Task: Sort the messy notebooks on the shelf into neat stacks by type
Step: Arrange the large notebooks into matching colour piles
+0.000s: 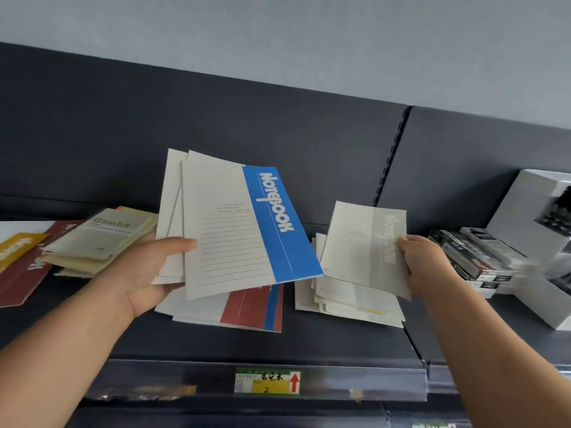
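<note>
Left hand [148,273] raised, grip on blue notebook stack [234,230], right hand [423,261] raised, pinching grey notebook [361,245]

I can't read the small print on the blue-banded notebook [241,223]; it is too fine. Of the left hand [145,279] I see only the thumb on the cover, its fingers behind the sheaf. The right hand [429,264] likewise hides its fingers behind the grey notebook [364,245]. The red-banded pile [250,307] is half covered. The boxes [475,257] are smeared and cut by the right edge, and the price label [267,381] is blurred.
</note>
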A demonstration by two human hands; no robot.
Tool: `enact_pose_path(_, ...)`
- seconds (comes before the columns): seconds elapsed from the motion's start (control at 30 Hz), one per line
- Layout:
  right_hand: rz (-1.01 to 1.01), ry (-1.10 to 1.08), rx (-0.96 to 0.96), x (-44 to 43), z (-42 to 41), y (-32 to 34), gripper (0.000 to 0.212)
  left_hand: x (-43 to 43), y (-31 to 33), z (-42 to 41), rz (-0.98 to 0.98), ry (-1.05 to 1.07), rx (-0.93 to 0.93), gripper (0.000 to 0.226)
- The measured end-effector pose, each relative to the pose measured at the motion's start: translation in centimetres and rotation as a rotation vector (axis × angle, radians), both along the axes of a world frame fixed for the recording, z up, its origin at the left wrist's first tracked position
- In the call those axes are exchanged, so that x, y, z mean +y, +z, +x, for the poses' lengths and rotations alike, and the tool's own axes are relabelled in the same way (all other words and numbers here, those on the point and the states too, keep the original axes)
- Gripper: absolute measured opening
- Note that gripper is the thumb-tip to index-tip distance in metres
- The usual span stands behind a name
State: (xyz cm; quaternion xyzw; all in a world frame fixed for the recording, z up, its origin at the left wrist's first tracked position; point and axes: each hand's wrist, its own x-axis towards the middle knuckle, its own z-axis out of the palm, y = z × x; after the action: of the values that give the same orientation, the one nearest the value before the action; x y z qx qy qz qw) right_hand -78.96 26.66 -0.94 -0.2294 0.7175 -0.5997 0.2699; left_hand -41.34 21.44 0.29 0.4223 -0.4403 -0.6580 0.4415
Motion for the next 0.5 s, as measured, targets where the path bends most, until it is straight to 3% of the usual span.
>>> enact_pose_path(0.17, 0.118, 0.130, 0.037, -1.5, -3.4, -2.4, 0.017, 1.8, -0.5, -3.2, 0.029, 0.092, -0.015, 0.023)
enact_pose_path(0.33, 0.371, 0.244, 0.417, -1.9, -4.1, -3.8, 0.019, 2.7, -0.7, -5.2, 0.051, 0.137, -0.012, 0.026)
enact_pose_path(0.5, 0.457, 0.338, 0.521, -1.9, -3.8, -4.3, 0.022, 3.0, -0.7, -5.7, 0.029, 0.114, -0.046, 0.028)
